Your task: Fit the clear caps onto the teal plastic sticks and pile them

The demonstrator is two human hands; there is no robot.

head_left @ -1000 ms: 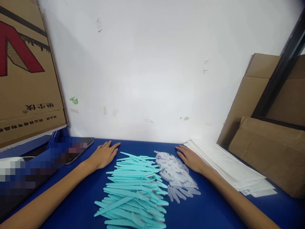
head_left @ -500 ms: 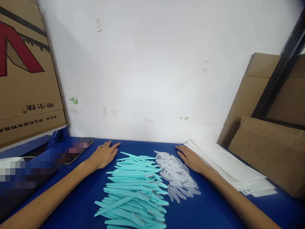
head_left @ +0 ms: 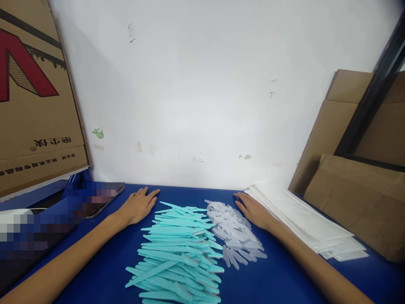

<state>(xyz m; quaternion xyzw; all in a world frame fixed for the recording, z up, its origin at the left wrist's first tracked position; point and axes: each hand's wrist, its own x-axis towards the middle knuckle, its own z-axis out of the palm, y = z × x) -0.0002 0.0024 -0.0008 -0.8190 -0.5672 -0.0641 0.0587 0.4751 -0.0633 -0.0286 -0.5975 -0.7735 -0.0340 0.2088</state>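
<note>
At the bottom centre of the frame, nearest to the viewer, lies a long heap of turquoise sticks [head_left: 177,253] on the blue table [head_left: 278,278]. They are placed mostly crosswise, one over another, and a few of them cross at a slant; the lowest are cut by the frame edge. Right of this heap, just beside it, is a smaller pile of translucent pieces [head_left: 232,223], short and narrow.

The two forearms come from the lower corners. The left hand [head_left: 138,207], left of centre, rests palm down with its fingers apart; the upper end of the turquoise heap is just beside its thumb side. The right hand [head_left: 253,211], right of centre, also lies palm down, its thumb apart from the fingers. The translucent pile is just beside this thumb; whether they touch, I cannot tell.

Toward the right, flat white bags [head_left: 310,223] are stacked next to the right forearm. At the left a phone [head_left: 104,207] shows its edge, partly hidden by a pixel blur. Farther, a printed carton [head_left: 41,122] fills the upper left, and brown cardboard [head_left: 357,202] with a black bar [head_left: 360,101] occupies the right side. Behind everything rises a white wall [head_left: 202,84], marked by peeled spots.
</note>
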